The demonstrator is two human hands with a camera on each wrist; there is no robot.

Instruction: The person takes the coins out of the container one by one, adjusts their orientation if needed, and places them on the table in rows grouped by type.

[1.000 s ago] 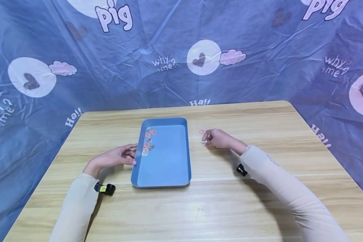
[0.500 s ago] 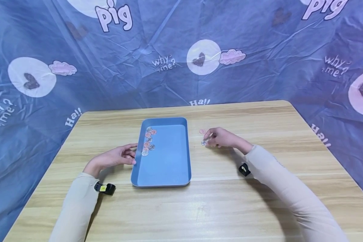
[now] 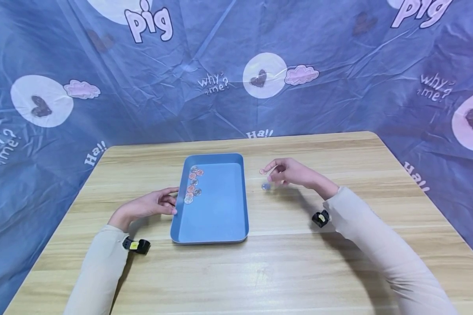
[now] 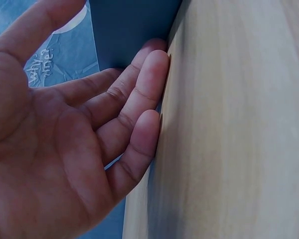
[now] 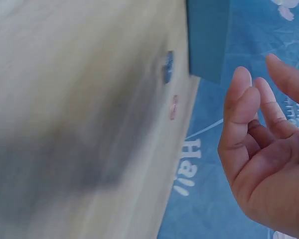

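A blue rectangular tray (image 3: 217,210) lies on the table, with several copper and silver coins (image 3: 191,189) along its inner left side. My left hand (image 3: 151,204) rests beside the tray's left wall, thumb and index tips at it; in the left wrist view its fingers (image 4: 149,79) are loosely bent. My right hand (image 3: 293,172) is raised slightly off the table, right of the tray, with its fingers relaxed and nothing visible between them. Near its fingertips, a silver coin (image 3: 266,186) and a copper coin (image 3: 262,171) lie on the wood; both coins also show in the right wrist view.
The wooden table (image 3: 228,280) reaches back to a blue printed cloth (image 3: 161,105) hanging behind it. Black wrist straps (image 3: 142,246) sit below both sleeves. The tray's raised rim stands between the two hands.
My right hand has drawn back from the silver coin, rising and moving slightly right, and its fingers have spread apart. The silver coin stays on the table. The left hand and tray have not moved.
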